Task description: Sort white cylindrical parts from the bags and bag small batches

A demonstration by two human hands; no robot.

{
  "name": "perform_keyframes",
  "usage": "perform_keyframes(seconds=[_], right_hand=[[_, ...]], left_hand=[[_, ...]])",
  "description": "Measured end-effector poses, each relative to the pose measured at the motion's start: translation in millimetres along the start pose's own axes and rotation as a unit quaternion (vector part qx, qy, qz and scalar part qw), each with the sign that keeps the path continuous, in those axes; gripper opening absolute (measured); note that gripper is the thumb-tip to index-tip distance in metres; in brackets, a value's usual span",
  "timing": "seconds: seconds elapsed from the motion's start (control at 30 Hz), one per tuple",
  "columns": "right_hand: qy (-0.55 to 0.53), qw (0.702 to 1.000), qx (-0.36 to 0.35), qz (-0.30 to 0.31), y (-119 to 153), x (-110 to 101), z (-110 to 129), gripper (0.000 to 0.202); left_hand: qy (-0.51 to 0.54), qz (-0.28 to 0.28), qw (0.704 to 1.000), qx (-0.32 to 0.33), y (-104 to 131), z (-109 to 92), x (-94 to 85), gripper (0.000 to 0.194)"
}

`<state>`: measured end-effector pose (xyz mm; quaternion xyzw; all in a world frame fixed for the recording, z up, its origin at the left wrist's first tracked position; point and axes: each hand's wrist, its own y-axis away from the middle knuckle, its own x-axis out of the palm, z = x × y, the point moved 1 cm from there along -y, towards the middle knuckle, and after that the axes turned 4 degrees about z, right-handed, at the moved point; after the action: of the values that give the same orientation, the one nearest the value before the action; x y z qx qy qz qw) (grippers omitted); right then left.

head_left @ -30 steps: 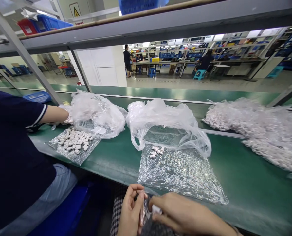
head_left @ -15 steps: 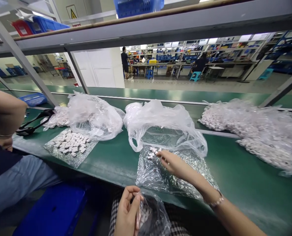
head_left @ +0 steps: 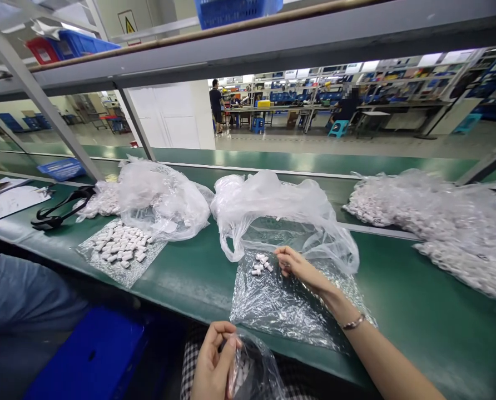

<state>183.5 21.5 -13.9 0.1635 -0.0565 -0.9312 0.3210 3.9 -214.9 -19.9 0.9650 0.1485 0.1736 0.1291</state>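
Right hand (head_left: pixel 300 269) out over clear sheet (head_left: pixel 273 311), left hand (head_left: pixel 215 358) off its near edge.
Right: fingers curled beside white fittings (head_left: pixel 262 265) on sheet's far-left part; can't tell if grip holds any. Left: grip pinched on clear bag (head_left: pixel 264 364).

We see a slim bracelet (head_left: pixel 353 322), glinting light and dark, around the right wrist. Beyond the bracelet, the right hand (head_left: pixel 298 266) is bare and slender-fingered; behind it, the forearm (head_left: pixel 381 355) shows sleeveless. Lower and left of the bracelet, we see the bare left hand (head_left: pixel 215 358) and small-checked black-and-white cloth (head_left: pixel 188 364) over the lap.
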Motion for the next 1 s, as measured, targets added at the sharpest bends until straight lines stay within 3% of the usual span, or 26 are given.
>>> perform_keyframes(seconds=[0.1,0.17,0.23,0.3,0.37,0.43,0.5,0.6,0.73,0.83,0.93,1.0], right_hand=[[0.212,0.976,-0.011,-0.043,-0.8,9.3,-1.2,0.048],[0.26,0.964,-0.021,-0.042,-0.7,13.3,-1.4,0.046],[0.207,0.978,-0.009,-0.025,-0.2,12.6,-0.8,0.046],[0.073,0.997,0.019,0.006,-0.2,8.5,0.3,0.051],[-0.056,0.997,0.031,0.031,-1.1,4.5,2.0,0.055],[-0.072,0.997,0.017,0.024,-3.1,2.7,3.3,0.056],[0.042,0.999,-0.015,-0.017,-5.4,3.7,3.4,0.052],[0.256,0.963,-0.06,-0.057,-8.5,9.9,0.1,0.042],[0.357,0.932,-0.051,-0.037,-10.7,15.6,-6.5,0.042],[0.277,0.959,-0.041,-0.036,-9.2,11.8,-5.0,0.047],[0.036,0.999,-0.002,-0.011,-5.5,5.0,1.5,0.052],[-0.122,0.992,0.01,0.012,-3.1,2.7,7.1,0.054]], left_hand=[[-0.013,0.003,1.0,0.001,-2.2,1.1,0.9,0.052],[-0.014,0.009,1.0,0.0,-3.0,2.3,0.9,0.051],[-0.016,0.009,1.0,-0.001,-3.3,3.6,0.3,0.051],[-0.014,0.008,1.0,-0.003,-3.5,5.1,-0.6,0.051],[-0.006,0.012,1.0,-0.003,-4.0,6.7,-1.6,0.051],[-0.001,0.016,1.0,0.001,-4.6,8.1,-2.5,0.05],[-0.003,0.02,1.0,0.005,-5.1,9.1,-3.2,0.05],[-0.006,0.025,1.0,0.003,-5.3,9.8,-4.1,0.051],[-0.004,0.016,1.0,-0.003,-5.0,9.1,-5.7,0.051],[0.003,0.013,1.0,-0.008,-4.9,8.0,-7.6,0.052],[0.006,0.012,1.0,-0.012,-4.5,7.0,-9.3,0.05],[0.008,0.011,1.0,-0.012,-4.2,6.8,-9.7,0.049]])
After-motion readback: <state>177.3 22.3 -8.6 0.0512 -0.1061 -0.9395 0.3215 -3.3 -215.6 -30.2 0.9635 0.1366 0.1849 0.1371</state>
